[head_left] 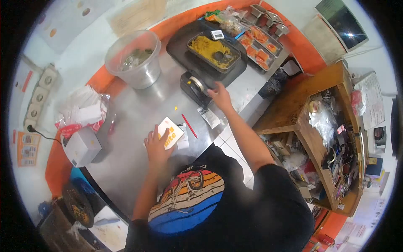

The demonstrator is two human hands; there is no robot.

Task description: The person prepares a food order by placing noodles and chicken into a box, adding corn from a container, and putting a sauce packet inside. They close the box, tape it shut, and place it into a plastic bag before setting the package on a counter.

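On the steel table, my left hand [157, 147] rests with spread fingers on the left part of a white box with orange lettering [170, 133]. My right hand [220, 96] reaches beside a black tape dispenser [195, 89], its fingers partly bent near the tape roll; whether they hold a small piece of tape is too small to tell. A printed paper slip [209, 118] lies just below the dispenser. Between the hands is a red pen [189, 126]. Another white slip [183, 138] sits partly beside the box.
A clear plastic bucket [138, 69] stands at the back left. Behind the dispenser are a tray of yellow food [200, 59] and metal trays of orange pieces [275, 43]. A white carton [82, 147] is at left, a wooden shelf [289, 110] at right.
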